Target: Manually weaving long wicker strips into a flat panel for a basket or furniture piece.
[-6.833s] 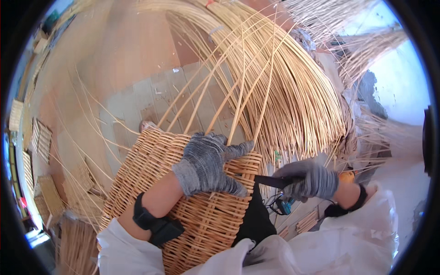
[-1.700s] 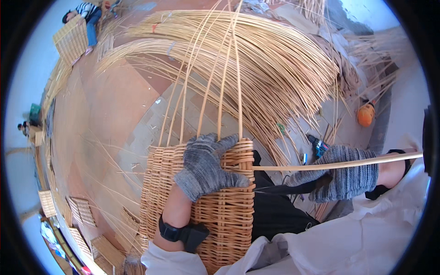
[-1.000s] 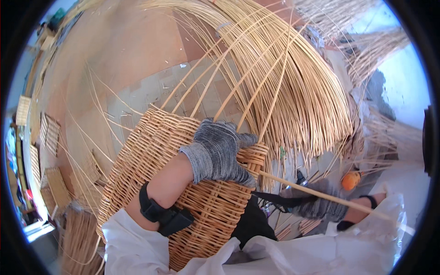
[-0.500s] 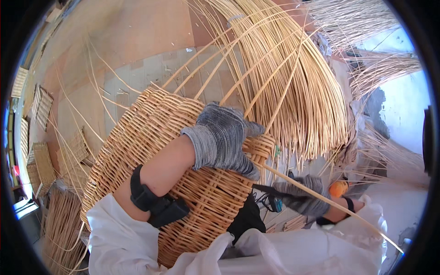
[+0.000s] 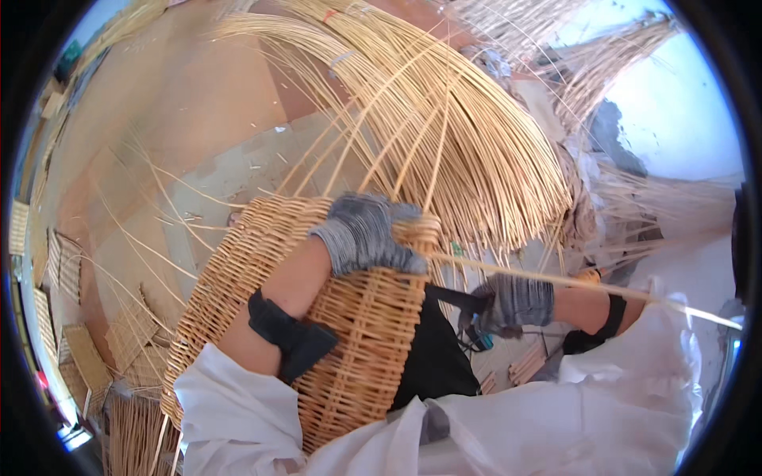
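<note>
Swinging flatter than in the earlier frame, a loose cane strand is now skirting the gloved right hand, seemingly freeing its approach. That hand is closing around a flat black tool beside the wicker panel's right edge; contact is unclear. Fairly spread, the left hand is resting on the panel's upper-right corner. Cane bundle is crowding beyond; floor is stretching leftward.

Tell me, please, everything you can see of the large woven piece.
The large woven piece is golden, its wicker-like strands closely interlaced. Pale rods stick out beyond its far edge; one long rod runs rightward from near its upper right corner. It lies slanted, the gloved left hand on its upper right part; whether the dark tool beside its right edge touches it is unclear.
</note>
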A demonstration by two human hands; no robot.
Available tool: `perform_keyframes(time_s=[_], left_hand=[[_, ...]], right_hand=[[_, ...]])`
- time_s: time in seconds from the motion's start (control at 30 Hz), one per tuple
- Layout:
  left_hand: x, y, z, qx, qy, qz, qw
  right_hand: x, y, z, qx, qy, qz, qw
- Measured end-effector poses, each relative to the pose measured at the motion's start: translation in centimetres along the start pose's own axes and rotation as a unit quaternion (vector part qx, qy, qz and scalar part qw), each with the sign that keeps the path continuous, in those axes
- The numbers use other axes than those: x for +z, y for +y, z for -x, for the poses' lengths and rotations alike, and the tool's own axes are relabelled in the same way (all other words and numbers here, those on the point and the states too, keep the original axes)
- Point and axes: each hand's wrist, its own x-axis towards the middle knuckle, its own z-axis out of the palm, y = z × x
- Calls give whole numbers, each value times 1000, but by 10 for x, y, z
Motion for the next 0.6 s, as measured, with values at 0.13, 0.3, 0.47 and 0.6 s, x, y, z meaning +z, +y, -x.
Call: perform_keyframes(time_s=[0.13,0.3,0.47,0.6], left_hand=[[-7,1,2,-18,34,33,999],[-5,5,8,-32,64,11,997],[3,-3,16,-30,62,-10,998],[-5,0,23,-35,53,-4,998]], right_hand=[[-1,27,-30,-211,365,517,745],[5,48,-43,-291,472,496,668],[-49,70,-48,-495,187,54,847],[-106,141,-196,-159,379,295,863]])
